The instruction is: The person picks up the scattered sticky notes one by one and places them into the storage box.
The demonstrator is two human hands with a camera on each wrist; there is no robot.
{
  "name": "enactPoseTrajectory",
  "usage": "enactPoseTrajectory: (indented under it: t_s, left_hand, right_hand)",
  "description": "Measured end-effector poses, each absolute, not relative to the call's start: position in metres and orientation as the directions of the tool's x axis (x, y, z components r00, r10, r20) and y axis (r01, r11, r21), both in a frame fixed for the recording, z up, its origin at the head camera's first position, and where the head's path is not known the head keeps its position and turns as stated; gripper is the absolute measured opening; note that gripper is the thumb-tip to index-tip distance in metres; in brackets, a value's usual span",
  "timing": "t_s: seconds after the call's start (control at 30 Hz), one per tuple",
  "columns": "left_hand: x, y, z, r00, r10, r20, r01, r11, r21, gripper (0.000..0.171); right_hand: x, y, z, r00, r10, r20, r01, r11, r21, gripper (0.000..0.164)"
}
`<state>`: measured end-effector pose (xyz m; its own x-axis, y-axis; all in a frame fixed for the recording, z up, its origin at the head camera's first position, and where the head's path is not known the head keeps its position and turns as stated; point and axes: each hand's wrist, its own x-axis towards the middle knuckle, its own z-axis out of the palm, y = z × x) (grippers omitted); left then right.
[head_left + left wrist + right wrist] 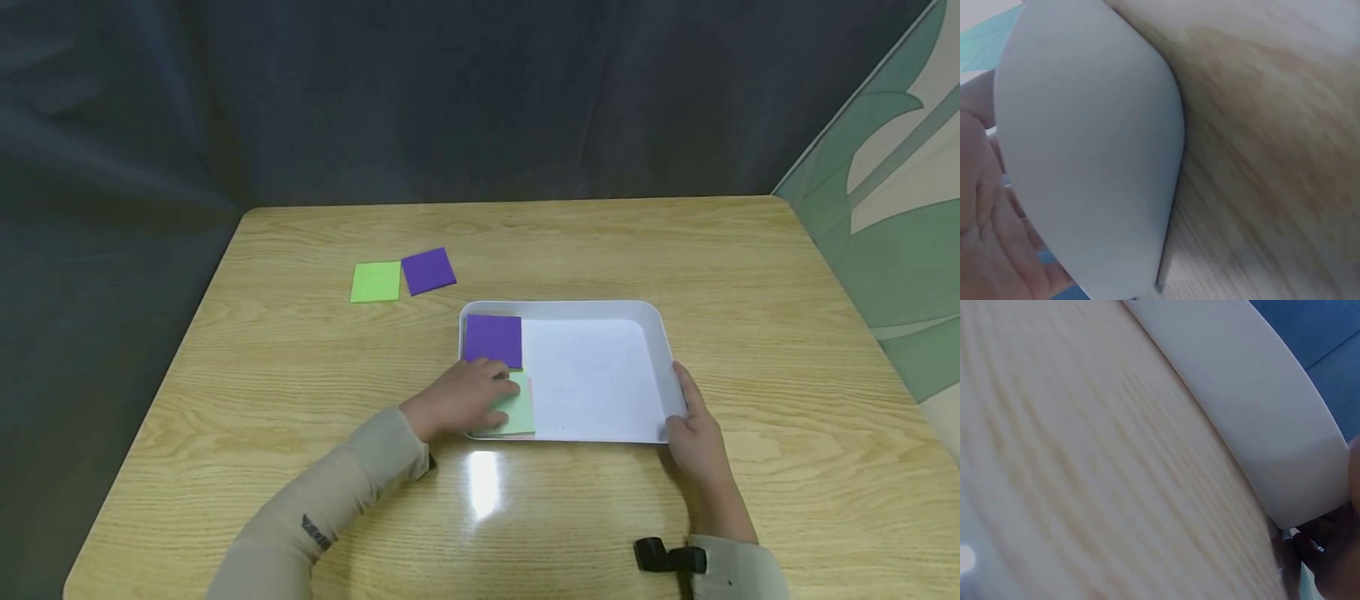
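A white tray (592,379) lies on the wooden table. Its left end holds a purple sticky-note pad (492,337) at the back and a pale green sticky note (519,408) in front, with a thin pink edge showing beside the green. My left hand (463,398) reaches over the tray's left wall, its loosely bent, spread fingertips on the pale green note. In the left wrist view, the tray's outer wall (1091,150) hides part of that hand. My right hand (697,429) grips the tray's right wall near the front corner, thumb at the rim and fingers along the outside.
Behind the tray's left end, a bright green sticky note (376,282) and another purple one (429,271) lie on the table (225,400), corners close together. A dark curtain (480,100) hangs behind the table, and a leaf-patterned panel (892,233) stands at right.
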<state>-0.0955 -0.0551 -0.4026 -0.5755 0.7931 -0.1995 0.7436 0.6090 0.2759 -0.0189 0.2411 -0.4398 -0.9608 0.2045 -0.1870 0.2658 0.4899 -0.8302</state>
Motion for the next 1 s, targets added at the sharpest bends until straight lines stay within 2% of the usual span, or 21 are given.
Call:
enactPoseTrajectory:
  t_s: [0.2,0.53,0.7,0.83,1.0]
  left_hand:
    - [-0.101,-0.061,-0.401,-0.612,0.785,-0.095,0.743,0.612,0.270,0.035]
    - [-0.120,-0.083,-0.400,-0.696,0.708,0.119,0.693,0.620,0.368,0.025]
    - [-0.131,-0.098,-0.406,-0.736,0.653,0.181,0.663,0.639,0.390,0.024]
    - [-0.138,-0.107,-0.409,-0.759,0.625,0.182,0.638,0.657,0.402,0.027]
    - [-0.147,-0.118,-0.413,-0.801,0.589,0.107,0.573,0.704,0.419,0.040]
  right_hand:
    - [-0.019,0.241,-0.440,-0.961,0.204,-0.185,0.265,0.497,-0.826,0.073]
    - [-0.020,0.240,-0.439,-0.960,0.206,-0.191,0.270,0.496,-0.825,0.073]
    - [-0.019,0.240,-0.439,-0.957,0.210,-0.198,0.279,0.496,-0.822,0.073]
    - [-0.019,0.240,-0.439,-0.959,0.211,-0.192,0.274,0.499,-0.822,0.073]
    - [-0.019,0.240,-0.439,-0.960,0.210,-0.188,0.270,0.498,-0.824,0.073]
